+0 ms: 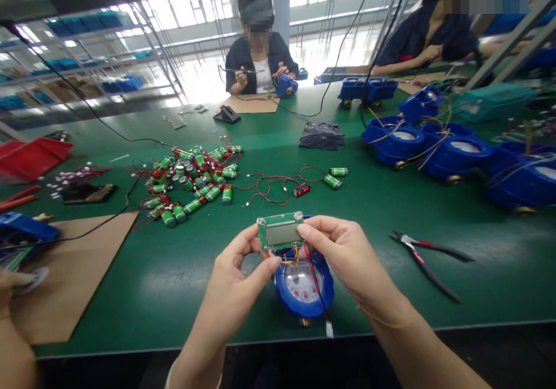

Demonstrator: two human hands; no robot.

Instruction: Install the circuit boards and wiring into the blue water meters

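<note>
Both my hands hold a small green circuit board with a grey display (280, 231) just above a blue round water meter (304, 285) that lies near the table's front edge. My left hand (237, 273) pinches the board's left and lower edge. My right hand (347, 256) grips its right side. Thin coloured wires run from the board down into the meter, and a red and black lead with a white plug (329, 328) hangs over the meter.
A heap of green batteries with red wires (191, 183) lies mid-table, two more batteries (335, 176) and a small red digit display (302, 190) beside it. Pliers (428, 259) lie at right. Blue meter housings (434, 143) crowd the right. Cardboard sheet (65, 273) left. Two people work across the table.
</note>
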